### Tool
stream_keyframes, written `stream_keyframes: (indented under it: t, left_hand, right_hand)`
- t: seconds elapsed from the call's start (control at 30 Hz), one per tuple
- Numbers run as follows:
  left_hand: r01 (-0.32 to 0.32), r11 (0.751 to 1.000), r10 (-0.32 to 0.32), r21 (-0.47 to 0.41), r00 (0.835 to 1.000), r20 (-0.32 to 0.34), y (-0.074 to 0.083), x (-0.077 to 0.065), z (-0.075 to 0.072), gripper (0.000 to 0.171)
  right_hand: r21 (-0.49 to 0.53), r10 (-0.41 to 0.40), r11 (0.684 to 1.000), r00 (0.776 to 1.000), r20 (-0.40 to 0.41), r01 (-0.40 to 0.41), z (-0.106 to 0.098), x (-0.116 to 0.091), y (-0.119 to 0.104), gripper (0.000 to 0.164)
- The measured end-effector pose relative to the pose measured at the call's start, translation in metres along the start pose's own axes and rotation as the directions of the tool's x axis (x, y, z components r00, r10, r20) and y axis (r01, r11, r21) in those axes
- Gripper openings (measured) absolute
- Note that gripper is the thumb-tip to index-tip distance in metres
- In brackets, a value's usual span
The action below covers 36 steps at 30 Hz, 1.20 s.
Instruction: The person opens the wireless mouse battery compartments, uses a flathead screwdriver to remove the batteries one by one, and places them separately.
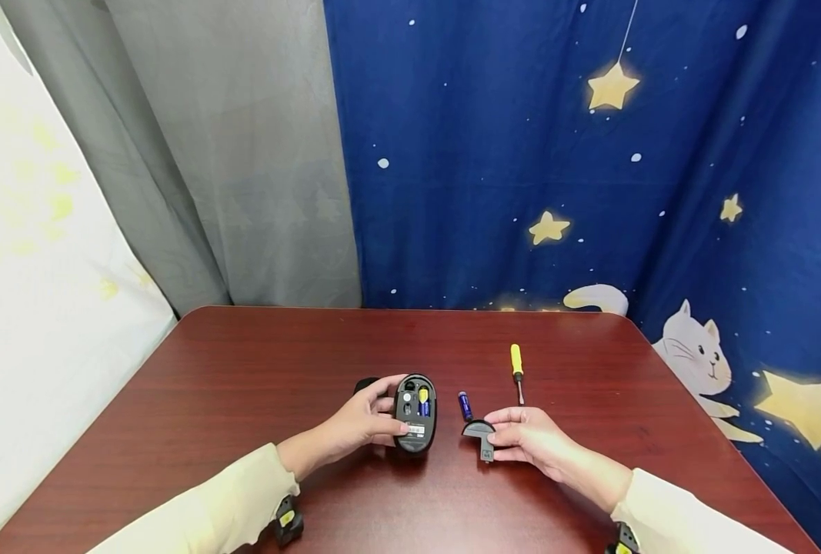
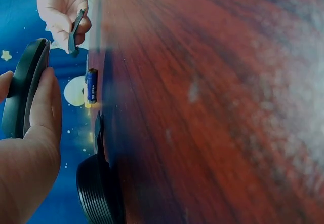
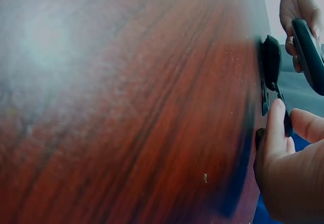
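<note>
My left hand (image 1: 358, 427) holds a black computer mouse (image 1: 415, 442) by its sides, its underside turned up towards the head camera. The battery bay in that underside is uncovered, and a yellow-and-blue battery (image 1: 424, 402) lies in it. To the right, my right hand (image 1: 531, 442) pinches a dark battery cover (image 1: 479, 429), a half-round piece with a straight tab, between thumb and fingers. In the left wrist view the mouse (image 2: 25, 89) is seen edge-on, above the tabletop. A loose blue battery (image 1: 465, 405) lies on the table just beyond the cover.
A screwdriver (image 1: 516, 362) with a yellow handle lies beyond my right hand. Behind my left hand sits a black object (image 1: 365, 383), mostly hidden in the head view; its ribbed round side (image 2: 93, 191) shows in the left wrist view. Curtains hang past the brown table's (image 1: 278, 338) far edge.
</note>
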<state>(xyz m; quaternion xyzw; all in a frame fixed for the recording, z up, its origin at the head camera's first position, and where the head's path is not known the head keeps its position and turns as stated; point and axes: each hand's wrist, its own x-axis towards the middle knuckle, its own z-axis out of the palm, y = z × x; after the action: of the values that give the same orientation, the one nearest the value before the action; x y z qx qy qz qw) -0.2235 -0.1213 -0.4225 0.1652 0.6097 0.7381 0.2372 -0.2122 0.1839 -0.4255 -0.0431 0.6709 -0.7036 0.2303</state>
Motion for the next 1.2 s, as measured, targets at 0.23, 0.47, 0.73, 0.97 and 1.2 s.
stream_keyframes:
  t: [0.23, 0.47, 0.73, 0.97, 1.2]
  left_hand:
    - [0.004, 1.000, -0.004, 0.005, 1.000, 0.001, 0.001, -0.001, 0.000, 0.077]
    - [0.001, 1.000, -0.001, 0.014, 1.000, 0.002, 0.001, 0.000, 0.000, 0.079]
    - [0.013, 1.000, -0.013, -0.004, 1.000, -0.002, 0.002, -0.002, 0.001, 0.080]
    - [0.000, 1.000, -0.001, 0.006, 1.000, 0.015, 0.003, -0.003, 0.000, 0.079]
    - [-0.006, 1.000, 0.006, 0.003, 1.000, 0.023, 0.003, -0.003, 0.000, 0.079]
  right_hand:
    - [-0.013, 0.017, 1.000, 1.000, 0.002, -0.017, 0.000, 0.001, 0.007, 0.033]
    - [-0.104, -0.007, 0.995, 1.000, -0.031, 0.003, 0.003, -0.001, 0.008, 0.039]
    - [-0.207, -0.025, 0.978, 0.996, -0.088, 0.006, 0.009, -0.003, 0.006, 0.034]
    - [-0.300, -0.089, 0.953, 0.988, -0.128, 0.047, 0.013, -0.002, 0.006, 0.030]
    - [-0.412, -0.147, 0.909, 0.972, -0.181, 0.060, 0.017, 0.000, 0.007, 0.025]
